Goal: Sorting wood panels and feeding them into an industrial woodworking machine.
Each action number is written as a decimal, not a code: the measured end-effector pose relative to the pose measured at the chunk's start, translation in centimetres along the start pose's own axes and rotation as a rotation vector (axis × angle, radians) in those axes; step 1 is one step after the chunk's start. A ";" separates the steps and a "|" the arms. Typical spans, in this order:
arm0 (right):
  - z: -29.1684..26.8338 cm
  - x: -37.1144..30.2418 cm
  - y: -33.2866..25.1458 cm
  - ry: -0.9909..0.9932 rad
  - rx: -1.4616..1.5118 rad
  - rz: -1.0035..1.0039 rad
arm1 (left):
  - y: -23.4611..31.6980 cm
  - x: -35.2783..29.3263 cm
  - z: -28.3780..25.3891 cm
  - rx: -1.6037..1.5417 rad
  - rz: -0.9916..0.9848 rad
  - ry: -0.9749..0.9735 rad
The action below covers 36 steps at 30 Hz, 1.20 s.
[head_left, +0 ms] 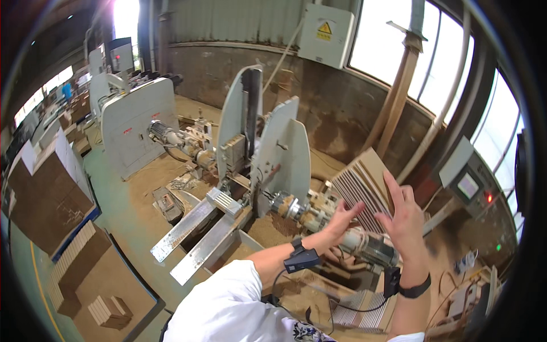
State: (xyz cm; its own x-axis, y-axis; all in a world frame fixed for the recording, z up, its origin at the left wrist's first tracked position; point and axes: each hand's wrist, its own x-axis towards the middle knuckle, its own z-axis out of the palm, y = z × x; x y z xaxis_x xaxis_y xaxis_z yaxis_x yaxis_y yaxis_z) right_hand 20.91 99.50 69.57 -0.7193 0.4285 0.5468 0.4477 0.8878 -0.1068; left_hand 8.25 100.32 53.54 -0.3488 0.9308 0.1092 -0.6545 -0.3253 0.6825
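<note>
A stack of thin brown boards (360, 183), with light and dark striped edges, is held up tilted in front of me to the right. My left hand (340, 221) grips its lower left side, the thumb lying along the edges. On the right side, my right hand (408, 221) presses against the stack with its fingers stretched up along the outer board and its thumb at the edges. Both wrists wear black straps with small devices. Beneath my arms lies another stack of thin boards (360, 310).
A machine with upright pale guard plates (279, 154), a motor (373, 248) and two metal rails (199, 245) stands ahead. Sawdust covers the floor around it. Board stacks (108, 310) sit on a pallet at left. A control panel (468, 185) is at right.
</note>
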 end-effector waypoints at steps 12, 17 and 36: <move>6.2 29.9 -10.0 -0.051 0.015 -0.459 | 26.8 10.7 -9.9 -0.019 0.333 0.160; 12.5 38.7 -11.6 -0.118 -0.124 -0.358 | 31.9 16.4 -15.3 -0.082 0.344 0.203; 23.1 43.6 -9.9 -0.142 -0.445 -0.361 | 30.5 22.2 -22.6 -0.247 0.109 0.346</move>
State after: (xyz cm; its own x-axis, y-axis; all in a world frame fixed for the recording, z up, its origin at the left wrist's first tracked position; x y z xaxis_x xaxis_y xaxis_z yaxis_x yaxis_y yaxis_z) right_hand -27.14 113.27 75.25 -0.9178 0.1580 0.3642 0.3192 0.8391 0.4405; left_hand -34.67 107.32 60.43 -0.6016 0.7917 -0.1061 -0.7274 -0.4881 0.4823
